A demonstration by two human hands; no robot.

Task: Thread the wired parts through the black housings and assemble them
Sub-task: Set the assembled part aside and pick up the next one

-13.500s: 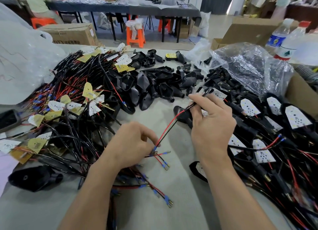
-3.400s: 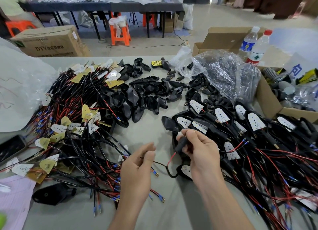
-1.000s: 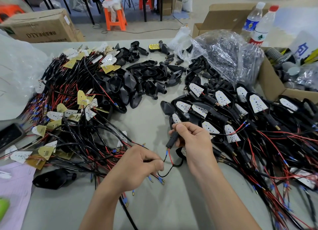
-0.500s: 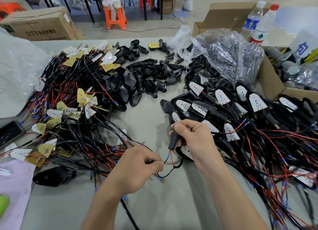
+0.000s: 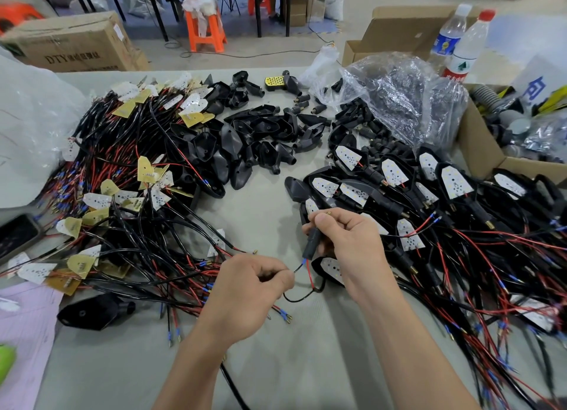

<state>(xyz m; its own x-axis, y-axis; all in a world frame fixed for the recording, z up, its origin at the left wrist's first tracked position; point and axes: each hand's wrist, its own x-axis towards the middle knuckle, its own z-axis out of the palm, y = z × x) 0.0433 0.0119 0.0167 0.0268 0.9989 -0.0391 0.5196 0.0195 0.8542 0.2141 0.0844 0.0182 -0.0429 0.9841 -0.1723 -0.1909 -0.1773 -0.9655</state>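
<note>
At the centre of the table (image 5: 276,363), just below the middle of the view, a small black tubular sleeve (image 5: 311,244) is pinched between the thumb and fingers of the right hand (image 5: 349,247), with a brass tip showing above the thumb. From the sleeve's lower end a red wire (image 5: 310,274) and a thin black wire (image 5: 296,270) emerge; the black one is gripped in the closed left hand (image 5: 251,290), which lies at eight o'clock from the right.

The wires are judged light, limp and springy, likely to curl away if released, so a hold close to the sleeve mouth is advised. The sleeve looks like rigid moulded plastic, smooth and easily spun between fingers; a firm side pinch is best. The white LED board (image 5: 331,268) at five o'clock of the sleeve, partly hidden under the right hand, is thin, flat and probably fragile at its solder joints, and should be taken by its edges.

At eleven o'clock a heap of empty black housings (image 5: 260,142) is seen, matte and teardrop-shaped. At nine o'clock lies a tangle of unthreaded wired boards (image 5: 122,201), white and yellow. At three o'clock finished assemblies (image 5: 429,188) are piled, and a crinkled clear plastic bag (image 5: 399,99) sits at one o'clock.
</note>
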